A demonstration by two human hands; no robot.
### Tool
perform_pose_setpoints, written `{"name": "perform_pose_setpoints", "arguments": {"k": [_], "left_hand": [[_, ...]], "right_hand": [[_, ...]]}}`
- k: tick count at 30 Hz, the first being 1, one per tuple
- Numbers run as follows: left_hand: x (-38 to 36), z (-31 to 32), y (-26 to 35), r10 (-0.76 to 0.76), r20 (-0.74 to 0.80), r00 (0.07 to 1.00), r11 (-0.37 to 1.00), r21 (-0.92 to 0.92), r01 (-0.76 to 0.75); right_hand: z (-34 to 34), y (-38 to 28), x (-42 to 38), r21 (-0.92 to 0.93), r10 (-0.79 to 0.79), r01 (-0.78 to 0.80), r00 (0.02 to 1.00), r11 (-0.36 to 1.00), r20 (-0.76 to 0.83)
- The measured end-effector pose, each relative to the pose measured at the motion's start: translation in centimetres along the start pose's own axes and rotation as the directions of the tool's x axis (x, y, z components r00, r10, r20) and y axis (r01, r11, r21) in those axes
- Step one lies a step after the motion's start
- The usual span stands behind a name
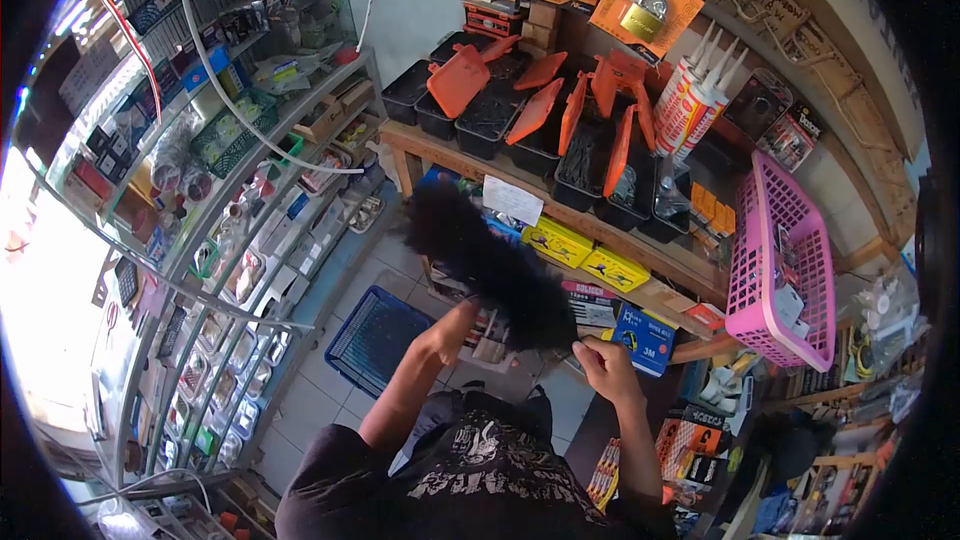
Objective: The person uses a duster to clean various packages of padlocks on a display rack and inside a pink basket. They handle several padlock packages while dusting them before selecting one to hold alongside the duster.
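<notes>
A dark, fluffy duster (490,265) stretches diagonally across the middle of the view, between the shelf front and my body, and is blurred. My right hand (605,368) is closed at its lower right end, with thumb and fingers pinched together. On the other side, my left hand (442,338) is raised against the duster's lower edge; its fingertips are hidden by the dark fibres. Just beyond the duster stand black bins (485,125) with orange lids (535,110) on a wooden shelf (400,140).
Padlocks (643,15) on orange cards hang at the top. Sealant tubes (690,105) and a pink basket (765,270) are at the right. Glass shelves (215,230) with small goods curve along the left. A blue crate (375,340) sits on the tiled floor (300,400).
</notes>
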State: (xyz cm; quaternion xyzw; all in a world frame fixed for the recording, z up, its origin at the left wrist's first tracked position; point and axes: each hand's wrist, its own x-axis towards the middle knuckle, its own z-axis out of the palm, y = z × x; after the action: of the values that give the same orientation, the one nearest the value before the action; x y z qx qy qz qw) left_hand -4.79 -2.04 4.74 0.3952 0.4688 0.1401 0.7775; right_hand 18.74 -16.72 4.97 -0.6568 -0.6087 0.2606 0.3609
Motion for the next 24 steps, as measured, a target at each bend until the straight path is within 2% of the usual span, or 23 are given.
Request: {"name": "perform_pose_setpoints", "arguments": {"k": [2, 3, 4, 6, 7, 8, 9, 10, 11, 12, 14, 15, 17, 18, 20, 21, 24], "left_hand": [[0.4, -1.7, 0.2, -0.002, 0.001, 1.0, 0.976, -0.217, 0.002], [0.4, -2.2, 0.4, 0.064, 0.015, 0.998, 0.908, -0.415, -0.052], [-0.5, -2.0, 1.5, 0.067, 0.007, 0.998, 0.905, -0.421, -0.057], [-2.7, -1.0, 3.7, 0.266, 0.043, 0.963, 0.737, -0.653, -0.174], [1.1, -2.2, 1.5, 0.42, 0.003, 0.908, 0.682, -0.661, -0.314], [3.8, -2.0, -0.2, 0.415, -0.001, 0.91, 0.683, -0.66, -0.313], [6.1, -1.2, -1.7, 0.579, -0.09, 0.81, 0.624, -0.591, -0.512], [7.1, -0.6, -2.4, 0.726, -0.156, 0.67, 0.525, -0.503, -0.686], [5.8, 0.0, -2.2, 0.74, -0.009, 0.672, 0.527, -0.614, -0.588], [4.9, 0.5, -1.6, 0.739, -0.001, 0.674, 0.53, -0.616, -0.583], [4.0, 1.1, -0.5, 0.684, 0.04, 0.728, 0.267, -0.943, -0.2], [4.2, 0.1, -0.5, 0.684, 0.045, 0.728, 0.272, -0.942, -0.198], [4.3, -2.5, -0.2, 0.706, -0.001, 0.708, 0.354, -0.865, -0.355], [4.2, -2.5, 0.0, 0.706, -0.001, 0.708, 0.354, -0.866, -0.354], [2.9, -2.1, 1.1, 0.744, -0.207, 0.635, 0.241, -0.804, -0.544], [3.5, -2.7, 0.5, 0.801, -0.101, 0.59, 0.212, -0.874, -0.438], [3.4, -2.4, 0.0, 0.799, -0.04, 0.6, 0.231, -0.901, -0.368]], "right_hand": [[-0.1, 0.8, -0.6, -0.007, 0.013, -0.013, 1.0, 1.0, 0.01], [0.0, 1.3, -1.3, -0.003, 0.027, -0.027, 0.999, 1.0, 0.033], [0.1, 1.6, -1.9, 0.001, 0.04, -0.04, 0.997, 0.999, 0.062], [1.3, 0.7, -2.7, 0.03, 0.027, -0.03, 0.996, 0.999, 0.084], [2.5, -0.5, -2.9, 0.088, 0.063, -0.07, 0.994, 0.994, 0.085], [3.7, -1.5, -3.0, 0.146, 0.101, -0.112, 0.991, 0.983, 0.084], [4.8, -1.9, -2.9, 0.152, 0.091, -0.102, 0.993, 0.983, 0.08], [5.5, -3.1, -2.6, 0.152, 0.133, -0.141, 0.989, 0.978, 0.066], [6.3, -3.5, -2.1, 0.161, 0.116, -0.117, 0.993, 0.98, 0.018], [7.1, -3.6, -1.8, 0.169, 0.1, -0.094, 0.995, 0.981, -0.029], [8.7, -3.5, -2.0, 0.221, 0.153, -0.146, 0.988, 0.964, -0.013], [9.2, -3.7, -2.4, 0.172, 0.144, -0.137, 0.989, 0.976, -0.031], [10.0, -3.0, -4.0, 0.195, 0.13, -0.132, 0.991, 0.972, 0.02], [10.1, -2.5, -4.6, 0.217, 0.113, -0.12, 0.993, 0.969, 0.044], [9.7, -2.5, -4.9, 0.198, 0.112, -0.112, 0.994, 0.974, 0.013], [9.7, -2.7, -5.1, 0.179, 0.111, -0.106, 0.994, 0.978, -0.021], [8.9, -3.8, -2.9, 0.099, 0.084, -0.079, 0.995, 0.992, -0.054]]}}
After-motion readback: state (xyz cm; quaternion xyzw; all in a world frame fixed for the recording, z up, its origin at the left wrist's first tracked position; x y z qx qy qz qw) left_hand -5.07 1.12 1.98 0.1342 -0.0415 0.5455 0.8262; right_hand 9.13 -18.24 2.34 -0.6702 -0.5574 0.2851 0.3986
